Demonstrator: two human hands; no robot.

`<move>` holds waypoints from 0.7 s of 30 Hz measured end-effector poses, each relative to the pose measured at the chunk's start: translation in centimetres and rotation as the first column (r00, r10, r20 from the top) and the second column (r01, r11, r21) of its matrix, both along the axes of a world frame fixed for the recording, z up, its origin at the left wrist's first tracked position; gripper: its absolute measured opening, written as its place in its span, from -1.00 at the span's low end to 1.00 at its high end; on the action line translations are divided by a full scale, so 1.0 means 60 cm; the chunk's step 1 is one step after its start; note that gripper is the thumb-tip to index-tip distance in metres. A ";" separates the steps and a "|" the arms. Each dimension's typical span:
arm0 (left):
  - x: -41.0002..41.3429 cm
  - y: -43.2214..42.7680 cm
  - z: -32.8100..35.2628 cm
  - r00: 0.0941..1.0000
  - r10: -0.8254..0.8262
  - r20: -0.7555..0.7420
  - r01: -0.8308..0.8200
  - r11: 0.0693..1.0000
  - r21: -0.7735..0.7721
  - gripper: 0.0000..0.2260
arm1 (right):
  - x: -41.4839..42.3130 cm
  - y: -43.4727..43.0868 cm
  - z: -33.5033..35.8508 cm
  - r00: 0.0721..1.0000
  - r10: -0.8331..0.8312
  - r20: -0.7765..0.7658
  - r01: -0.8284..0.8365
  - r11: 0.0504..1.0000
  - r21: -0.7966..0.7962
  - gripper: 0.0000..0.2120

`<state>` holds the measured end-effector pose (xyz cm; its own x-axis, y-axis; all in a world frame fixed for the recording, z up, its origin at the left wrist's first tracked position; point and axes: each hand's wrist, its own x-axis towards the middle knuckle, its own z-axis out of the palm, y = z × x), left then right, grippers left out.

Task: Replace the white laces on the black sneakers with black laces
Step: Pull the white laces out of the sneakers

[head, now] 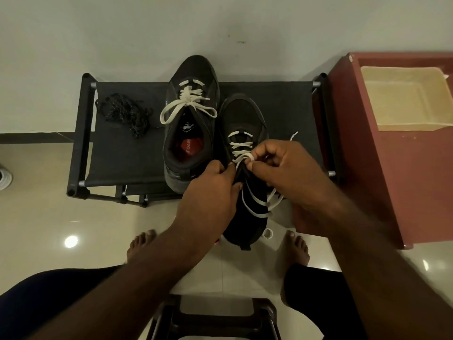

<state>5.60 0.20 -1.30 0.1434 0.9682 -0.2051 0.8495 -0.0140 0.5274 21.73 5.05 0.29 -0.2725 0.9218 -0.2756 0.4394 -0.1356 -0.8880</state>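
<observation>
The black laces point(127, 114) lie bunched on the rack point(117, 155) at ten o'clock. At twelve stands the tied sneaker point(193, 77). Near centre, the left hand point(210, 190) curls round the second sneaker point(245, 119). At its three o'clock, the right hand point(282, 168) pinches that shoe's loosened white lace point(247, 157).

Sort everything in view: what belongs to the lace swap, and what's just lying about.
Job: near sneaker gripped by the left hand, its white lace pinched by the right hand, far sneaker, black laces.
Lying about: maroon stand, cream tray, dark stool.
</observation>
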 end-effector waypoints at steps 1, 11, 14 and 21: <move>0.000 -0.001 0.000 1.000 -0.002 0.001 0.002 1.000 -0.001 -0.66 | 0.000 0.001 0.000 0.999 -0.029 -0.039 0.029 1.000 -0.012 -0.93; 0.001 0.002 -0.002 1.000 0.026 0.008 -0.026 1.000 0.012 -0.68 | 0.020 0.008 0.000 0.991 -0.099 -0.085 0.081 0.977 -0.197 -0.84; 0.001 0.004 -0.002 1.000 0.022 -0.001 -0.022 1.000 0.006 -0.67 | 0.006 0.001 -0.007 0.998 0.008 0.057 -0.006 0.999 -0.043 -0.89; 0.000 0.005 0.001 0.999 0.037 -0.008 -0.037 0.999 -0.011 -0.65 | 0.011 0.013 -0.002 0.942 -0.250 -0.225 0.231 0.967 -0.106 -0.94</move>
<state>5.57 0.51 -1.22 0.1060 0.9704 -0.2168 0.8536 0.0231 0.5204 22.36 5.82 0.15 -0.1106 0.9464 -0.3036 0.1655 -0.2837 -0.9445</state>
